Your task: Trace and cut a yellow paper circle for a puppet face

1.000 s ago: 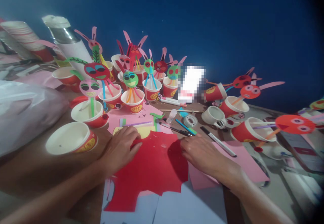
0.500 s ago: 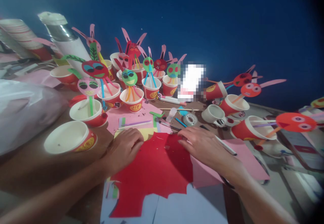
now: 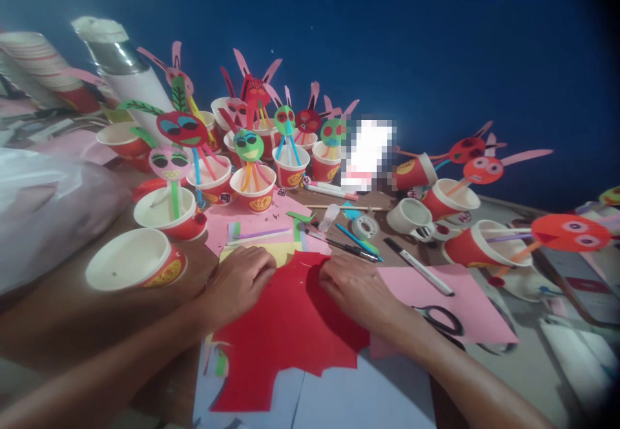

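Observation:
A sheet of red paper (image 3: 290, 313) with a jagged cut-out lower edge lies on white sheets (image 3: 358, 390). My left hand (image 3: 242, 280) is closed at its upper left edge, thumb lying along the paper. Over the upper right part, my right hand (image 3: 356, 287) rests with its fingers curled and pressed together; its fingertips are hidden, so I cannot make out what is in them. Black-handled scissors (image 3: 443, 319) lie beside my right forearm, partly covered by it. A white marker (image 3: 419, 267) lies on pink paper (image 3: 484, 313) to the right.
Several red-and-white paper cups (image 3: 254, 190) bearing paper-faced straw figures stand behind the paper. A black pen (image 3: 356, 248), a tape roll (image 3: 365, 227) and a white mug (image 3: 409, 219) lie nearer. A plastic bag (image 3: 53, 216) is at left, a phone (image 3: 578, 287) at right.
My right hand has moved left over the red paper and its fingers have curled in. The black pen and scissors show more fully now. My left hand has stayed in place.

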The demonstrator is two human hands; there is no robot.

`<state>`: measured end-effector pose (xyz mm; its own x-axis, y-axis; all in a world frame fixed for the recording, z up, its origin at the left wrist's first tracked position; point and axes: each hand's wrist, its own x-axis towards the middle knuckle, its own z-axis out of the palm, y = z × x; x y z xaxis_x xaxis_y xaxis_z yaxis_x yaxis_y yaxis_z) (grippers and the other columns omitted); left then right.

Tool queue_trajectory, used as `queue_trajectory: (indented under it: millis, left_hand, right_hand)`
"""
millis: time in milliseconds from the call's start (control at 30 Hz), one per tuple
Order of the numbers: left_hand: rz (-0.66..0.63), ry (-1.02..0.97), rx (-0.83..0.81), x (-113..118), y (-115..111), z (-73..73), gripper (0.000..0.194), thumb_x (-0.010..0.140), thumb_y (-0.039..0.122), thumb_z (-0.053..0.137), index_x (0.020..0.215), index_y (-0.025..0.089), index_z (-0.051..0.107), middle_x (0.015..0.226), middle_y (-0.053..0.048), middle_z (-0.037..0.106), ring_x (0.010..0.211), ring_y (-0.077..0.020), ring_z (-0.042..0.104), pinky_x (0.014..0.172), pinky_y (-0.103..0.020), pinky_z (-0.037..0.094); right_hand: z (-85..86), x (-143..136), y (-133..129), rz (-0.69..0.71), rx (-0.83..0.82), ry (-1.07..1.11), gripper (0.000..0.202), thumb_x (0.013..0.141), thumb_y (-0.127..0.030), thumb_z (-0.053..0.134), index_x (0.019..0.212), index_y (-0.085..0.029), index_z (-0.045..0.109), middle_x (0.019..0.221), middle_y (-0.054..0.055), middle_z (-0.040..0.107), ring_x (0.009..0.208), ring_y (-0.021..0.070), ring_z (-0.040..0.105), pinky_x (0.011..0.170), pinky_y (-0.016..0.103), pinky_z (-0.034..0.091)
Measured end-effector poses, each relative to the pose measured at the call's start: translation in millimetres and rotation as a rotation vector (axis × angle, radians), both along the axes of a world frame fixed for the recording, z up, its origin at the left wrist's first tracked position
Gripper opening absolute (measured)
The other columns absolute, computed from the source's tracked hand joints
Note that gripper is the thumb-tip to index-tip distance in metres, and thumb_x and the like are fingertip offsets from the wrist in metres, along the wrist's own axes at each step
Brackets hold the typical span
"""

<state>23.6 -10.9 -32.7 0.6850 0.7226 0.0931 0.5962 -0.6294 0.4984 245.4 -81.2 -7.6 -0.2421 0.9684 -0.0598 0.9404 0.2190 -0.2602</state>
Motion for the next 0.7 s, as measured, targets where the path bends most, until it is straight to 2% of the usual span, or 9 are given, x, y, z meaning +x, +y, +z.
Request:
queue_trajectory:
  millis: [133, 267, 500, 700]
  left_hand:
    - [-0.004, -0.001, -0.006, 0, 0, -0.1, 0.015, 0.088, 0.022, 0.041, 0.077, 0.019, 0.051, 0.076, -0.002, 0.058, 0.075, -0.0176, 0.051, 0.07, -0.032, 0.039]
    - [-0.028, -0.021, -0.001, 0, 0, 0.1, 0.015, 0.088, 0.021, 0.04, 0.076, 0.02, 0.05, 0.076, -0.001, 0.059, 0.074, -0.0166, 0.051, 0.071, -0.032, 0.038]
    - [-0.036, -0.01, 0.005, 3, 1, 1.8, 0.015, 0.088, 0.02, 0.04, 0.077, 0.019, 0.05, 0.076, -0.001, 0.059, 0.075, -0.0173, 0.051, 0.071, -0.032, 0.038]
    - [-0.061, -0.023, 0.024, 3, 2, -0.5, 0.016, 0.088, 0.019, 0.04, 0.077, 0.019, 0.051, 0.076, -0.002, 0.058, 0.075, -0.0177, 0.051, 0.071, -0.032, 0.038]
  right_hand:
    - [2.4, 3, 0, -0.007, -0.001, 0.047, 0.015, 0.079, -0.008, 0.049, 0.071, -0.017, 0.058, 0.071, 0.001, 0.063, 0.069, 0.0137, 0.056, 0.062, 0.024, 0.036]
    - [3.6, 6, 3, -0.029, 0.033, 0.108, 0.013, 0.084, -0.016, 0.048, 0.075, -0.019, 0.056, 0.074, -0.001, 0.062, 0.07, 0.0119, 0.055, 0.062, 0.023, 0.036]
    - [-6.8, 3, 9, -0.03, 0.071, 0.13, 0.013, 0.085, -0.014, 0.049, 0.076, -0.019, 0.058, 0.075, -0.001, 0.062, 0.072, 0.0117, 0.055, 0.064, 0.022, 0.037]
    - [-13.0, -12, 6, -0.015, 0.067, 0.061, 0.013, 0.084, -0.014, 0.051, 0.078, -0.018, 0.063, 0.077, 0.003, 0.064, 0.077, 0.0154, 0.057, 0.068, 0.025, 0.037]
